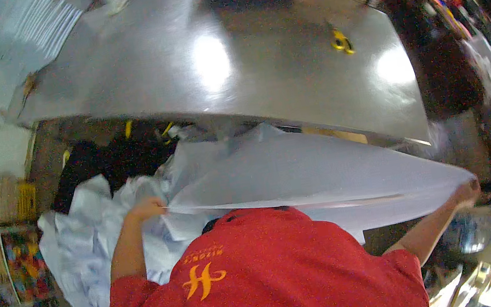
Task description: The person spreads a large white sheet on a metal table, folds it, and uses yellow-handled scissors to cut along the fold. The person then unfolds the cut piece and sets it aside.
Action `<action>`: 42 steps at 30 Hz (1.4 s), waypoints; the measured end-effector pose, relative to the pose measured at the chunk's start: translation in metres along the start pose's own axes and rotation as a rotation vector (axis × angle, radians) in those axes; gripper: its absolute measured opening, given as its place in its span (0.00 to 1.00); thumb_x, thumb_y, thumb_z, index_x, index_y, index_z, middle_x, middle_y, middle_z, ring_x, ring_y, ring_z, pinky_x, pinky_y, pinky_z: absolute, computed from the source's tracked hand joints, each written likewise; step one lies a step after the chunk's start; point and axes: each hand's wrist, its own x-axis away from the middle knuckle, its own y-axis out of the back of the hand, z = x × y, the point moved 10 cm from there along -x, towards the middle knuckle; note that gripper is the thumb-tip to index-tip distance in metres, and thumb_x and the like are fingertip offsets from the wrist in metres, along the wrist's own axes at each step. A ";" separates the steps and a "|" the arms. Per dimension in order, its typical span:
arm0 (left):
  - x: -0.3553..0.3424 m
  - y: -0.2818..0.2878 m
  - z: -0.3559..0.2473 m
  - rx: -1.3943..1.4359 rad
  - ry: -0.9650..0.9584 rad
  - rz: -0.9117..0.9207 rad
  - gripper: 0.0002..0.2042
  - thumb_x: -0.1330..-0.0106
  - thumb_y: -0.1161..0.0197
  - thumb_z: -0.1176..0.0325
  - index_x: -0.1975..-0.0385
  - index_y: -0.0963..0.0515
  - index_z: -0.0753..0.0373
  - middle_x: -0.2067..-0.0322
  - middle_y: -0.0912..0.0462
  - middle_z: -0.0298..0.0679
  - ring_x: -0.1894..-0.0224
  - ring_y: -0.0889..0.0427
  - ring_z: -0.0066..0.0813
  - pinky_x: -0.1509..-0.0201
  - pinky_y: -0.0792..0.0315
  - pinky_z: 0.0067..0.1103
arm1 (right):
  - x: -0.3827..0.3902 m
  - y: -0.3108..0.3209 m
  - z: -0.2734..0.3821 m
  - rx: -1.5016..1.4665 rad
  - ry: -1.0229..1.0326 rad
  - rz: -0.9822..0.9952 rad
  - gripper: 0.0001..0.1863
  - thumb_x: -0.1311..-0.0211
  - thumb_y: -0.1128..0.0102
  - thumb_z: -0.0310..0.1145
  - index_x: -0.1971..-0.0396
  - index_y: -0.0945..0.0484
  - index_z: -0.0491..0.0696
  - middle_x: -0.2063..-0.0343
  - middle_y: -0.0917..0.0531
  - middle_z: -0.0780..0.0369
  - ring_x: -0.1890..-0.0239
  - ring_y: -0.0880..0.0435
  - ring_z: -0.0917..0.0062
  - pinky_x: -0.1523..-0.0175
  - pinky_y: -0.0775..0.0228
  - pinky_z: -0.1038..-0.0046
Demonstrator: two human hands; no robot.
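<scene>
Keeping the sheet taut between both hands

We hold a large white sheet [299, 174] stretched in front of our chest, below the near edge of the shiny metal worktop [231, 60]. Our left hand [147, 207] has its fingers clamped on one corner, our right hand [467, 191] on the far corner. We judge even tension matters: pull level, avoid creasing, keep it clear of the crumpled paper heap [87, 241] at our left

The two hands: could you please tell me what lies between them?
In the head view, a large pale sheet stretches taut from the left hand to the right hand; each hand grips an edge. Below it shows the red shirt.
</scene>
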 end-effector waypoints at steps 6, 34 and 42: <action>0.001 0.146 0.010 0.833 -0.202 -0.941 0.03 0.45 0.43 0.72 0.74 0.27 0.62 0.82 0.30 0.28 0.76 0.30 0.19 0.72 0.35 0.15 | 0.066 -0.113 0.034 -0.214 0.061 0.342 0.09 0.52 0.45 0.32 0.69 0.20 0.52 0.68 0.19 0.61 0.66 0.20 0.68 0.59 0.30 0.72; -0.012 0.182 -0.127 -0.006 -0.159 -1.264 0.10 0.51 0.39 0.67 0.71 0.22 0.65 0.72 0.20 0.43 0.69 0.21 0.33 0.63 0.29 0.23 | 0.075 -0.249 0.011 -0.124 0.163 0.789 0.17 0.47 0.49 0.44 0.66 0.20 0.48 0.66 0.20 0.54 0.62 0.22 0.61 0.59 0.32 0.62; -0.011 0.195 -0.140 -0.033 -0.075 -1.415 0.07 0.50 0.41 0.69 0.73 0.23 0.65 0.73 0.21 0.46 0.68 0.21 0.40 0.63 0.29 0.27 | 0.071 -0.257 0.010 0.152 0.262 0.660 0.19 0.47 0.47 0.47 0.68 0.20 0.47 0.72 0.19 0.55 0.70 0.21 0.61 0.62 0.31 0.61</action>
